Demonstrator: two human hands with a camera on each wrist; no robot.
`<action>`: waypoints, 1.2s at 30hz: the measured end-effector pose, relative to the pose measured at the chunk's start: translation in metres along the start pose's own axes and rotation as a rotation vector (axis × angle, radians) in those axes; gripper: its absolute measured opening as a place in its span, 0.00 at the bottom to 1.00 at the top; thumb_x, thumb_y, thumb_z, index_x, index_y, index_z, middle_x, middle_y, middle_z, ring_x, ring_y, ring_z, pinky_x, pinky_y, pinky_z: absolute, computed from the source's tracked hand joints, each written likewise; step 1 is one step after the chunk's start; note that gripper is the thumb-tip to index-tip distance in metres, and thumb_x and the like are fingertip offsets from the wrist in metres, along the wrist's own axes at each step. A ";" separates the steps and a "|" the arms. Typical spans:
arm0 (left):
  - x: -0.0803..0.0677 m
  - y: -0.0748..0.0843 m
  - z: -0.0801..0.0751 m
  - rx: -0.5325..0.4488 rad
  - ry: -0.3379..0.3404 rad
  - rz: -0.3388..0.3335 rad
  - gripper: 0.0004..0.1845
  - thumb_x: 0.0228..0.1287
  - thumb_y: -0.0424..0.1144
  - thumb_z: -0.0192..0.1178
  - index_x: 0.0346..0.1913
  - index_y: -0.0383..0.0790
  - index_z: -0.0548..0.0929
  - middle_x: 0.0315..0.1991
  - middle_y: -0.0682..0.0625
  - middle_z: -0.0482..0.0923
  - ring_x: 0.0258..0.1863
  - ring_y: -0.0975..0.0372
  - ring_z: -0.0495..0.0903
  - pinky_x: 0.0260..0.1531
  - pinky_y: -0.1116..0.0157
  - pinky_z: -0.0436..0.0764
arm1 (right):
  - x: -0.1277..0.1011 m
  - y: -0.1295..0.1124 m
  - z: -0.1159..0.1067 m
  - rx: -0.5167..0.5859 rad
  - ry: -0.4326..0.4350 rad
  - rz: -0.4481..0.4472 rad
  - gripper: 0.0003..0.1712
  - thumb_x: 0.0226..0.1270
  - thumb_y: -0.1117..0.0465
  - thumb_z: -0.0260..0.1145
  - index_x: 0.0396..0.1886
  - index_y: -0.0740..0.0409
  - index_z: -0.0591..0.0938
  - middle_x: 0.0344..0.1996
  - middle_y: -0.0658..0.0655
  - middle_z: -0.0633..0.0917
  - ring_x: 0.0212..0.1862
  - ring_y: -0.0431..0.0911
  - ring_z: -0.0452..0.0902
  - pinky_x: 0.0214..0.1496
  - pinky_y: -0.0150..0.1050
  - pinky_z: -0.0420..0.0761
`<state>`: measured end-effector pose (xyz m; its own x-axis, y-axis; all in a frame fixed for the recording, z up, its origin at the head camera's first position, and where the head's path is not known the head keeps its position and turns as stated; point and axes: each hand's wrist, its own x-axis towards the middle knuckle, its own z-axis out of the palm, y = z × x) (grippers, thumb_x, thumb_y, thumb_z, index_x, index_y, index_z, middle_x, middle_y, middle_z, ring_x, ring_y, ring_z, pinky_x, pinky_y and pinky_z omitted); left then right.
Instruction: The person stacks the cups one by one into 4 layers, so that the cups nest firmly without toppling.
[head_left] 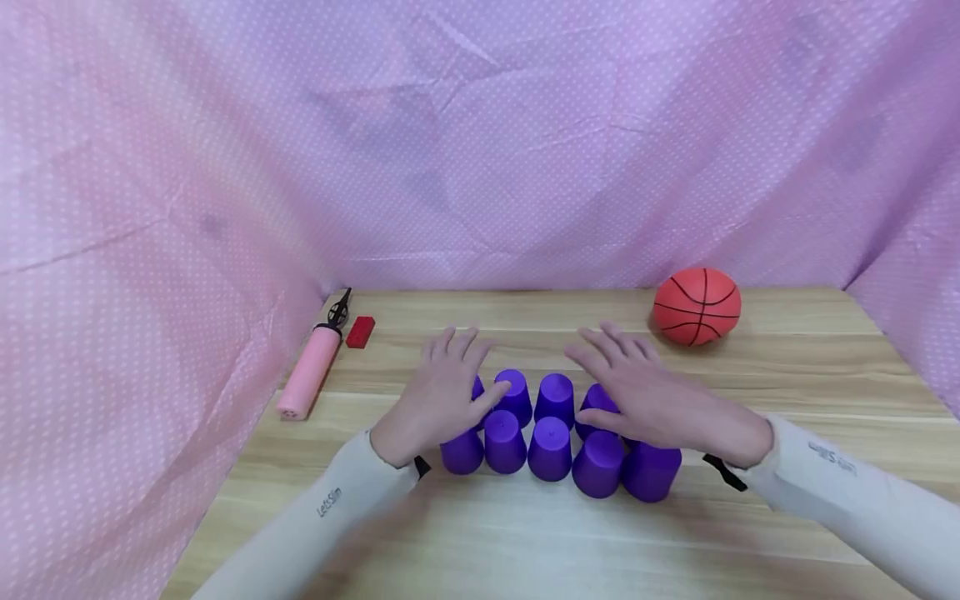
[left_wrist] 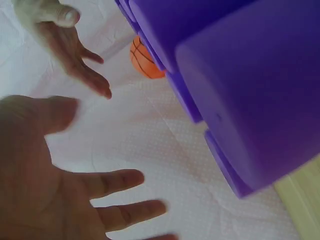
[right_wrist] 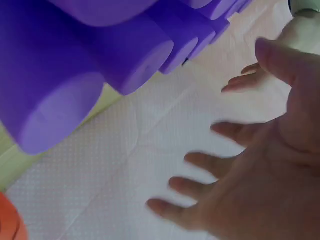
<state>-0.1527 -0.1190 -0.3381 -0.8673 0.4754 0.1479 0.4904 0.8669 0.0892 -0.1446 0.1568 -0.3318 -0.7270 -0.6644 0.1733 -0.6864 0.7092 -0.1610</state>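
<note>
Hands spread over purple cups.
Your left hand [head_left: 438,396] and right hand [head_left: 651,398] hover, fingers released and empty, above upturned purple cups [head_left: 551,448] clustered mid-counter [head_left: 525,542].

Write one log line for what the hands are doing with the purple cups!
left hand: open, over purple cups | right hand: open, over cups | cups: upside down, two rows | basketball: far right
</note>
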 end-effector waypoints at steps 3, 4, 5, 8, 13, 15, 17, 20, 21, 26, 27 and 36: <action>-0.004 -0.007 -0.001 0.024 0.042 0.023 0.23 0.64 0.51 0.57 0.55 0.38 0.75 0.51 0.43 0.75 0.52 0.49 0.70 0.54 0.55 0.69 | 0.017 -0.002 0.003 0.016 -0.010 -0.137 0.36 0.59 0.49 0.69 0.64 0.58 0.69 0.65 0.64 0.65 0.68 0.64 0.51 0.62 0.64 0.57; -0.005 -0.010 -0.001 0.032 0.042 0.027 0.21 0.62 0.49 0.59 0.51 0.38 0.77 0.46 0.45 0.77 0.48 0.51 0.72 0.50 0.58 0.71 | 0.023 -0.003 0.004 0.021 -0.016 -0.175 0.34 0.58 0.50 0.70 0.62 0.58 0.72 0.63 0.63 0.67 0.67 0.63 0.54 0.62 0.63 0.58; -0.006 -0.012 0.000 0.038 0.037 0.027 0.18 0.61 0.47 0.61 0.48 0.38 0.78 0.42 0.47 0.77 0.44 0.53 0.72 0.45 0.59 0.72 | 0.030 -0.003 0.005 0.028 -0.023 -0.207 0.31 0.58 0.52 0.70 0.59 0.58 0.74 0.61 0.63 0.70 0.66 0.62 0.56 0.62 0.61 0.60; -0.008 -0.018 0.002 0.059 0.013 0.032 0.15 0.59 0.46 0.63 0.42 0.40 0.79 0.35 0.50 0.75 0.36 0.56 0.71 0.36 0.62 0.72 | 0.051 -0.005 0.010 0.039 -0.060 -0.285 0.26 0.57 0.55 0.71 0.54 0.58 0.77 0.55 0.61 0.75 0.60 0.58 0.64 0.61 0.55 0.65; -0.008 -0.025 0.008 0.051 -0.022 0.018 0.13 0.57 0.46 0.66 0.37 0.40 0.78 0.31 0.51 0.73 0.31 0.56 0.69 0.30 0.63 0.70 | 0.077 -0.008 0.017 0.035 -0.105 -0.377 0.21 0.56 0.58 0.71 0.48 0.61 0.79 0.47 0.59 0.78 0.52 0.55 0.70 0.55 0.48 0.70; -0.007 -0.027 0.010 0.048 -0.032 0.015 0.13 0.57 0.46 0.67 0.37 0.41 0.78 0.31 0.51 0.73 0.31 0.56 0.68 0.30 0.63 0.69 | 0.084 -0.010 0.020 0.039 -0.124 -0.383 0.19 0.55 0.58 0.72 0.46 0.60 0.80 0.44 0.57 0.79 0.49 0.54 0.70 0.52 0.46 0.71; -0.007 -0.029 0.012 0.045 -0.035 0.014 0.13 0.56 0.45 0.67 0.36 0.41 0.78 0.31 0.50 0.74 0.31 0.56 0.69 0.30 0.63 0.70 | 0.089 -0.012 0.023 0.037 -0.142 -0.380 0.18 0.54 0.59 0.73 0.43 0.59 0.80 0.40 0.55 0.79 0.44 0.51 0.70 0.48 0.44 0.71; -0.007 -0.032 0.014 0.031 -0.031 0.008 0.13 0.56 0.44 0.68 0.36 0.41 0.78 0.31 0.50 0.74 0.31 0.57 0.69 0.31 0.63 0.70 | 0.095 -0.014 0.027 0.038 -0.154 -0.368 0.15 0.53 0.58 0.74 0.38 0.56 0.80 0.34 0.51 0.78 0.38 0.49 0.69 0.42 0.41 0.70; -0.006 -0.032 0.015 0.025 -0.031 0.005 0.13 0.55 0.44 0.68 0.36 0.41 0.78 0.31 0.50 0.74 0.31 0.57 0.69 0.31 0.63 0.70 | 0.097 -0.014 0.029 0.039 -0.154 -0.364 0.14 0.52 0.58 0.74 0.37 0.55 0.79 0.33 0.50 0.77 0.37 0.48 0.68 0.41 0.41 0.70; -0.003 -0.032 0.015 0.003 -0.041 -0.001 0.14 0.54 0.44 0.70 0.35 0.42 0.77 0.31 0.51 0.75 0.32 0.58 0.69 0.31 0.63 0.70 | 0.100 -0.015 0.032 0.029 -0.167 -0.299 0.14 0.53 0.56 0.74 0.35 0.52 0.78 0.31 0.48 0.78 0.37 0.48 0.68 0.40 0.43 0.69; -0.002 -0.032 0.015 -0.002 -0.043 0.001 0.14 0.53 0.44 0.70 0.35 0.42 0.77 0.31 0.52 0.75 0.31 0.58 0.69 0.30 0.64 0.70 | 0.100 -0.016 0.032 0.027 -0.171 -0.284 0.14 0.53 0.56 0.74 0.34 0.51 0.77 0.32 0.47 0.78 0.37 0.48 0.68 0.40 0.44 0.69; 0.019 -0.043 0.008 -0.073 0.012 0.004 0.12 0.51 0.40 0.70 0.34 0.42 0.78 0.30 0.52 0.75 0.31 0.58 0.68 0.29 0.63 0.71 | 0.110 0.000 0.024 0.054 -0.051 -0.234 0.13 0.52 0.55 0.72 0.33 0.51 0.78 0.31 0.48 0.78 0.36 0.46 0.72 0.39 0.45 0.71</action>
<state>-0.1907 -0.1463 -0.3474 -0.8644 0.4765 0.1605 0.4991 0.8516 0.1600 -0.2250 0.0780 -0.3359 -0.5471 -0.8212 0.1624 -0.8351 0.5219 -0.1739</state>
